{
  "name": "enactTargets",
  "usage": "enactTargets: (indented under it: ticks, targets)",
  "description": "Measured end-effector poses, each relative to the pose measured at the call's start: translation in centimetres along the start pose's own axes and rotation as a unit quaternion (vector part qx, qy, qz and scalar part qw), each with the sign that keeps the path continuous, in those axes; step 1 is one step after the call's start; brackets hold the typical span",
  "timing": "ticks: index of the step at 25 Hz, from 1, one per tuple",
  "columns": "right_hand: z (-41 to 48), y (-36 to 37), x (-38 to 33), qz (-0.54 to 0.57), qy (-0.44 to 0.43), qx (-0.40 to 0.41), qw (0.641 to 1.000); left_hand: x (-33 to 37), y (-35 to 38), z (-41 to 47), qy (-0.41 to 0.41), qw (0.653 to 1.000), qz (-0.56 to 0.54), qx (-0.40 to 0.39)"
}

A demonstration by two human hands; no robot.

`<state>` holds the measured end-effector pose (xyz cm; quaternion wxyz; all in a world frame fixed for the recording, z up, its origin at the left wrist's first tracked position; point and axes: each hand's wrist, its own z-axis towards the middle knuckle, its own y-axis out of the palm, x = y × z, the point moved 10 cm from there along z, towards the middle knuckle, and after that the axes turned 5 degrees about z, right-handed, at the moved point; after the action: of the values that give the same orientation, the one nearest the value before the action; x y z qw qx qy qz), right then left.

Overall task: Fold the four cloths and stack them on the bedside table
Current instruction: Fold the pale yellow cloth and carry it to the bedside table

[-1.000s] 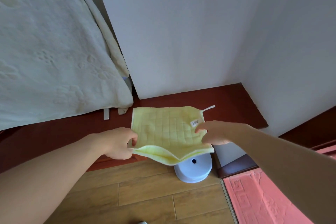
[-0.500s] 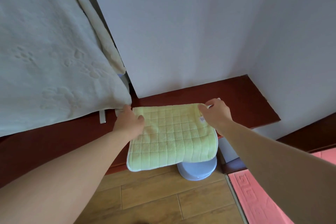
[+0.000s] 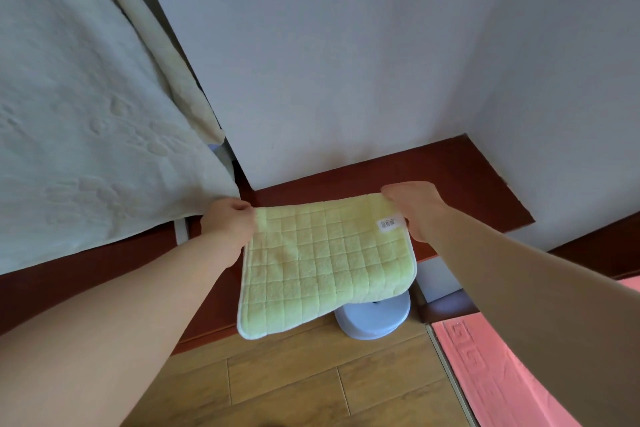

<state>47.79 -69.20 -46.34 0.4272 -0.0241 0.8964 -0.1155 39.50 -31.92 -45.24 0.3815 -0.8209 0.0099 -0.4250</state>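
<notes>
Against the pale wall (image 3: 346, 62), to my left, hangs the big cream blanket (image 3: 76, 107), its lower edge reaching down to the dark red bench (image 3: 460, 184) that runs along the wall's foot (the bedside table, I take it). Below come the wooden floor (image 3: 294, 385) and, at the right, a pink mat (image 3: 502, 374).

The yellow quilted cloth (image 3: 322, 263) lies between my arms. Its far part is over the bench, and its near part hangs past the bench's front edge, above the floor and partly in front of a round blue stool (image 3: 377, 321).

My left grip (image 3: 228, 222) pinches the cloth's far left corner, just beside the blanket's hem. My right grip (image 3: 415, 208) is closed round the far right corner. Both sit at the far edge, so the whole cloth reaches toward me from them.

I hold it by that edge, I judge, to pull it taut and square so it goes down flat for folding. The near left corner sags lowest for want of support. A small white label (image 3: 390, 225) sits just beside my right grip. No other cloth shows.
</notes>
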Motion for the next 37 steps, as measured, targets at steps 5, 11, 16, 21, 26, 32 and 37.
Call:
enactTargets:
  ticks: [5,11,16,21,26,32,37]
  targets:
    - [1.0,-2.0,-0.2,0.027,-0.028,0.037,0.999,-1.3,-0.3,1.2,-0.068,0.992,-0.106,-0.016]
    - [0.9,-2.0,-3.9,-0.075,-0.17,0.049,0.981,-0.7,-0.1,1.8,-0.065,0.986,-0.156,-0.006]
    - [-0.3,-0.3,-5.9,-0.171,-0.256,0.04,0.951,0.3,-0.1,1.3,-0.012,0.988,-0.154,0.014]
    - [-4.9,6.7,-4.9,-0.431,-0.399,-0.062,0.807,6.0,1.4,-4.6,0.311,0.927,0.206,0.049]
    - [-2.0,8.9,-1.2,-0.541,-0.338,-0.095,0.765,3.8,8.4,-5.5,0.325,0.848,0.4,-0.121]
    - [-1.6,6.2,0.2,-0.596,-0.323,-0.029,0.734,0.8,7.0,-4.8,0.295,0.8,0.51,-0.113]
    - [-4.6,10.5,0.6,-0.574,-0.371,-0.098,0.723,3.5,11.0,-8.5,0.358,0.798,0.466,-0.134]
